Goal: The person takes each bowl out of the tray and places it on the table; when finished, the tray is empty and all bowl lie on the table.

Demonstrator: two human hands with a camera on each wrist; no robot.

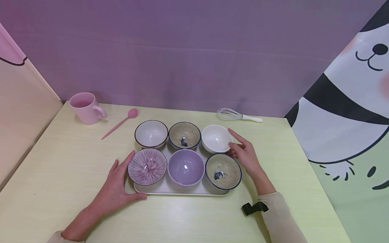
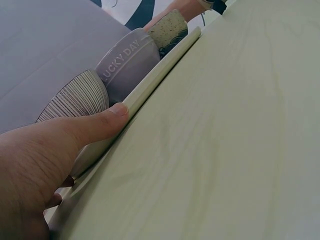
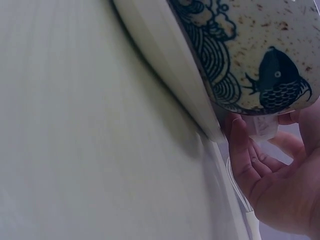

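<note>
A white rectangular tray [image 1: 183, 190] carries several small bowls in two rows. At its front left corner is my left hand [image 1: 117, 185], spread wide. Its thumb [image 2: 107, 122] presses the tray's front rim beside the purple striped bowl [image 1: 147, 166]. My right hand [image 1: 247, 156] holds the plain white bowl [image 1: 216, 138] at the back right by its right side, index finger straight and thumb at the rim. The other right fingers are curled low, partly hidden by the speckled fish bowl [image 3: 250, 55] in front. A lilac bowl [image 1: 186, 167] sits mid-front.
Behind are a dark-rimmed white bowl [image 1: 151, 134] and another speckled bowl [image 1: 184, 135]. A pink mug [image 1: 86, 109] and pink spoon [image 1: 121, 123] stand back left; a whisk [image 1: 238, 114] lies back right. A purple backdrop [image 1: 182, 57] borders the table [image 1: 273, 145].
</note>
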